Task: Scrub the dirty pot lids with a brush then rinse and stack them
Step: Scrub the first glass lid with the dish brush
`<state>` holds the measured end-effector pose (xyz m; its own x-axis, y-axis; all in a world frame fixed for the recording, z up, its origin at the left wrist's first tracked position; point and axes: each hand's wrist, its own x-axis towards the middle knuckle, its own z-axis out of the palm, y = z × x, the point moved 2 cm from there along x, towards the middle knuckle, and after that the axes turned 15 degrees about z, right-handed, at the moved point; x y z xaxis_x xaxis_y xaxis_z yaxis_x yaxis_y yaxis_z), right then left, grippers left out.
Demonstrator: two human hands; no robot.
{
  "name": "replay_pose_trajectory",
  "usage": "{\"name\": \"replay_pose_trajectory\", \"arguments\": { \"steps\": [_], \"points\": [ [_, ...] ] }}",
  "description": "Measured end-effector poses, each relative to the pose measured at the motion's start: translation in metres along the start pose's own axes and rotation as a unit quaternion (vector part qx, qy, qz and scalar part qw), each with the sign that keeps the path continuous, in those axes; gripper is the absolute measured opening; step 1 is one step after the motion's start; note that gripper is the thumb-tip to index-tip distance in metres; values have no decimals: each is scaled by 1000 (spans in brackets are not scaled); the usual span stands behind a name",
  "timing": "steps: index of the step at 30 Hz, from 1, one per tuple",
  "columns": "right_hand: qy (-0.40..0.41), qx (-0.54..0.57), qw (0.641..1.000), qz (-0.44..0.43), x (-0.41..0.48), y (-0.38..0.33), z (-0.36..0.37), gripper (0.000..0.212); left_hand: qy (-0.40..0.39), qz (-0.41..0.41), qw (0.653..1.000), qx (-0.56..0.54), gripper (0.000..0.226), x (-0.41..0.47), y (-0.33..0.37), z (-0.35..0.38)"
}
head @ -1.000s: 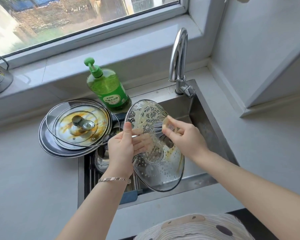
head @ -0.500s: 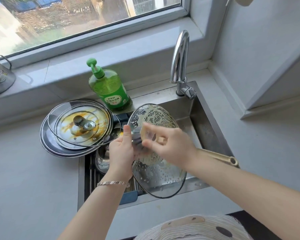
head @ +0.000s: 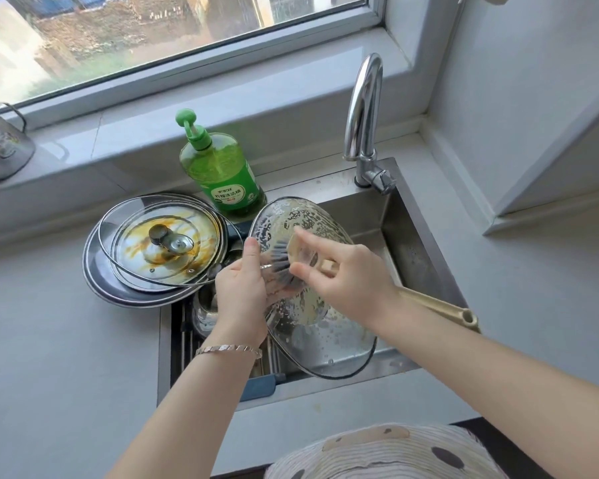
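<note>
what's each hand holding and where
Left hand grips the glass lid at its left rim; right hand holds the brush near its head.

A green soap bottle (head: 222, 174) stands near the chrome faucet (head: 363, 119); a mug (head: 0, 146) sits on the windowsill (head: 118, 133).

I am reading only one label: the green dish soap bottle (head: 222, 171) is showing white Chinese characters on a green band, too blurred to make out.
</note>
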<state>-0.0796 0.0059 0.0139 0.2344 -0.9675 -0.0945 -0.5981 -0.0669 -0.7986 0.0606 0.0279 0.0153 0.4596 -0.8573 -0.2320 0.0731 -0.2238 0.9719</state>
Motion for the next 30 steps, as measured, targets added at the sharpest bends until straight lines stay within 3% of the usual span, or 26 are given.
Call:
{"name": "replay_pose_trajectory", "arguments": {
  "steps": [3,5,9,13,14,17,19,25,30],
  "points": [
    [-40,-62,991,-113,-38,-5,18,50,7,-36,999,-6,43,1,-1,-5],
    [-61,-83,987,-121,-45,6,21,51,-3,-37,999,-16,43,-2,-4,-6],
    [25,-50,996,-64,-17,8,13,54,41,-28,999,-5,41,-1,-3,-4],
    [-69,-90,982,-148,-45,8,17,50,33,-38,997,-52,42,0,-2,-8],
    [-61,-69,989,-120,-38,14,11,51,27,-33,997,-62,42,-1,-1,-9],
    [-21,47,995,87,10,40,-11,52,34,-27,995,-87,42,-3,1,-9],
    [1,43,988,148,27,52,-17,48,38,-33,994,-94,42,-5,2,-7],
    [-16,73,972,221,6,69,-14,49,66,-46,993,-85,40,-9,-4,-9],
    [-42,-131,981,133,-10,47,-9,49,60,-54,995,-52,40,-15,-7,-5]
  ]
}}
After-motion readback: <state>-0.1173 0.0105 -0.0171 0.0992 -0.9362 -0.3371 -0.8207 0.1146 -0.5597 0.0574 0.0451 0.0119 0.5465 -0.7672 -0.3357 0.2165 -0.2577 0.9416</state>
